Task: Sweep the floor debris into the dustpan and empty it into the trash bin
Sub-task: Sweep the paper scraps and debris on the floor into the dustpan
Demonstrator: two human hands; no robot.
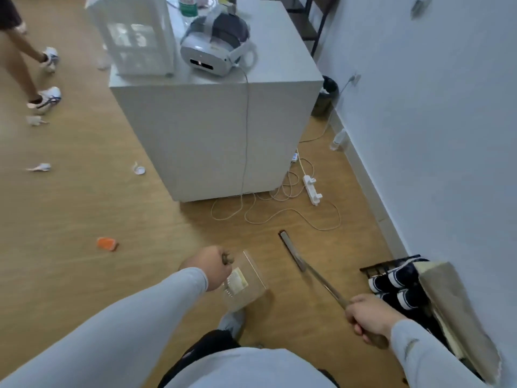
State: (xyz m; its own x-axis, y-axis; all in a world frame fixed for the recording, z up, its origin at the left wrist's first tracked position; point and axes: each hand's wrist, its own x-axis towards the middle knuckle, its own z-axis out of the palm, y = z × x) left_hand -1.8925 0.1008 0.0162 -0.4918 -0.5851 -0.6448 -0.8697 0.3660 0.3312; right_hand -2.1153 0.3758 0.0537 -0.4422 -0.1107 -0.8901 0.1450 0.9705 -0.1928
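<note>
Two hands are busy, each closed round a tool. The left hand (208, 271) has its fingers curled tight on the handle of a clear plastic dustpan (246, 281), which hangs just above the wooden floor (84, 214) in front of the person's shoe. The right hand (369, 317) is wrapped round the brown grip of a thin-shafted broom (302, 264), whose narrow head rests on the floor near the tangle of white cables (279, 211).

Scattered debris lies well apart from both tools: an orange scrap (107, 243) out on the open floor, a white crumpled piece (139, 169) near the lower left corner of the grey cabinet (212, 130), and more paper bits (39, 167) farther left. The dark trash bin (327, 96) stands behind the cabinet's far right corner, against the wall.

The debris looks light and likely to skid or flutter, so gentle strokes should serve. The dustpan seems thin, rigid and light; holding it by its handle with the lip pressed flat would probably stop scraps sliding under.
</note>
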